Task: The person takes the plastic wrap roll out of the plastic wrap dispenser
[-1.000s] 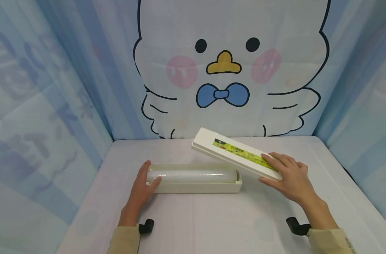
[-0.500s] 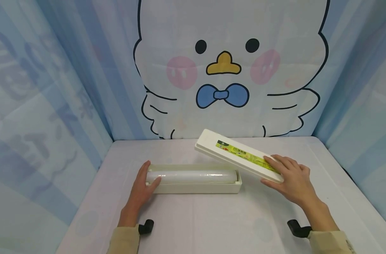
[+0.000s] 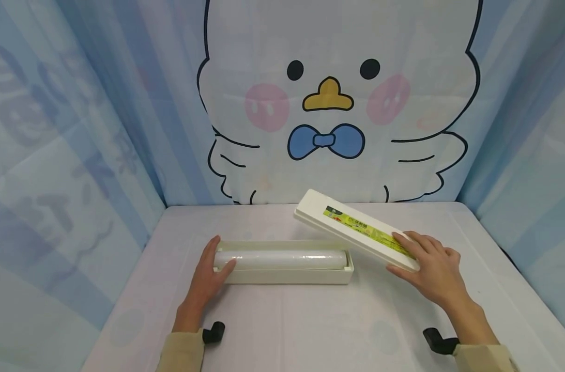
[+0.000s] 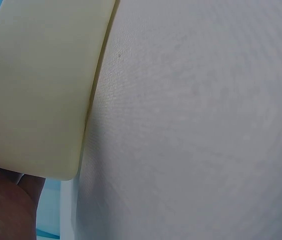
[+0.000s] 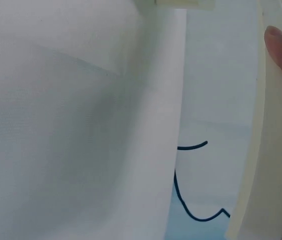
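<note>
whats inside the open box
A shiny, pale roll lies lengthwise inside the box. The left hand grips the box and covers a little near the roll's left end; whatever lies beneath the roll is hidden by it.

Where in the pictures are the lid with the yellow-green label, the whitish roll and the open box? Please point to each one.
Lid (image 3: 356, 226): head view, on its label.
Whitish roll (image 3: 284, 259): head view, middle of its length.
Open box (image 3: 289, 277): head view, on its front wall.
</note>
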The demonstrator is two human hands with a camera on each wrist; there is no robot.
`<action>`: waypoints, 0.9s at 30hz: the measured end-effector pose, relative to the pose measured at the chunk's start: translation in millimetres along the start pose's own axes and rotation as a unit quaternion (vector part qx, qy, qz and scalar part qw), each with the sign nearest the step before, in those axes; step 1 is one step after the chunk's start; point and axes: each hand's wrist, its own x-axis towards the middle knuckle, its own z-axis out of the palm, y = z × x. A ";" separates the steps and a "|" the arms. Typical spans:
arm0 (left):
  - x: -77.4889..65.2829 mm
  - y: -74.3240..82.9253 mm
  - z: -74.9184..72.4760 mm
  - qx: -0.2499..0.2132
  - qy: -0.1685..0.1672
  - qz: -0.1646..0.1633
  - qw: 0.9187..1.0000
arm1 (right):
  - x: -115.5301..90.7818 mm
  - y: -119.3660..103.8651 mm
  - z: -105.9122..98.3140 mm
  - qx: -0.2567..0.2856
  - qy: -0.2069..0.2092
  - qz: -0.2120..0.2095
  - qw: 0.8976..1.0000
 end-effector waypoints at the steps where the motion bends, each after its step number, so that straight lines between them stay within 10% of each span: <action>1: 0.1 0.0 0.0 0.000 0.000 0.000 1.000 | -0.8 0.2 0.3 -0.002 -0.001 0.004 1.000; 27: 0.7 -3.8 0.0 -0.011 -0.002 -0.004 1.000 | -23.0 20.2 0.0 -0.024 0.010 0.041 0.999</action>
